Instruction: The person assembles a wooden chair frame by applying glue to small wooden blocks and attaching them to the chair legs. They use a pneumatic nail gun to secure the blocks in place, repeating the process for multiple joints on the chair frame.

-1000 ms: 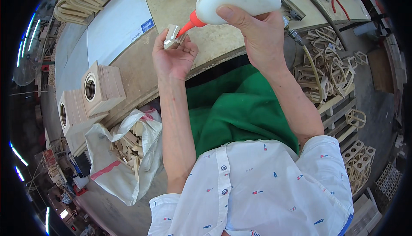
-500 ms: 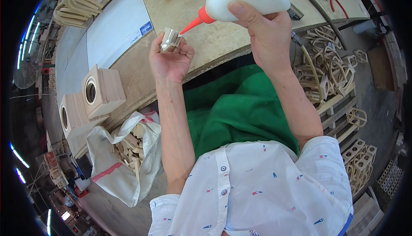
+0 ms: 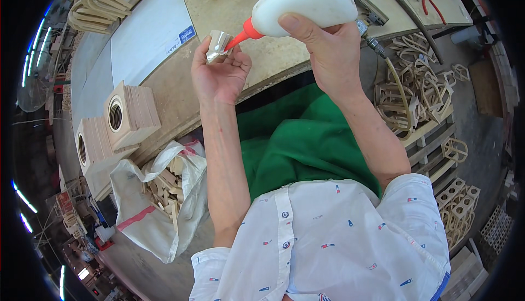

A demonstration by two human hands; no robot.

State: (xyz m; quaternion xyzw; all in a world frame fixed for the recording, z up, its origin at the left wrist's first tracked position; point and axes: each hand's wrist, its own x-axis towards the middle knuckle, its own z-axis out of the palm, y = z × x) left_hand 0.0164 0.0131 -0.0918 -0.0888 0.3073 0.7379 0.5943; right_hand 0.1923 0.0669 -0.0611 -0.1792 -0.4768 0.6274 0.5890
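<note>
My right hand (image 3: 328, 47) grips a white squeeze glue bottle (image 3: 303, 3), tilted so that its red nozzle (image 3: 240, 36) points down to the left. At the nozzle's tip is a small pale wooden block (image 3: 217, 47) with a shiny wet patch, probably glue, on its face. My left hand (image 3: 221, 77) holds this block in its fingers, palm up, above the front edge of the workbench. Whether it is one piece or several pressed together I cannot tell.
Stacks of square wooden plates with round holes (image 3: 134, 112) stand at the bench's left. Below them a white sack (image 3: 147, 219) holds wood offcuts. Curved wooden frames (image 3: 104, 6) lie at the far left. Right are an air hose (image 3: 402, 88), pliers (image 3: 432, 6) and piled wooden frames (image 3: 421, 77).
The glue bottle has moved left and a little down with my right hand, its nozzle now over the block. My left hand has turned the block slightly.
</note>
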